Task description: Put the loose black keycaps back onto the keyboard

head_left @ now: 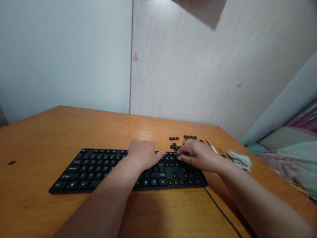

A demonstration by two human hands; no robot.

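Observation:
A black keyboard [84,170] lies on the wooden table. Keycaps cover its left and middle, while its right section shows bare key posts. My left hand [142,154] rests across the keyboard, thumb stretched to the right and the other fingers mostly hidden over the back edge. Near the upper row right of centre, my right hand [197,155] has thumb and forefinger brought together just at the keys. Whatever is between those fingertips is too small to make out. Behind the keyboard lie several loose keycaps [174,138], partly covered by the right hand.
A white pen-like tool [211,146] and a crumpled white cloth [240,160] lie on the table [70,125] at right. One small black piece [11,162] sits far left. The keyboard's cable [224,214] runs toward the front right. A wall [172,63] rises behind.

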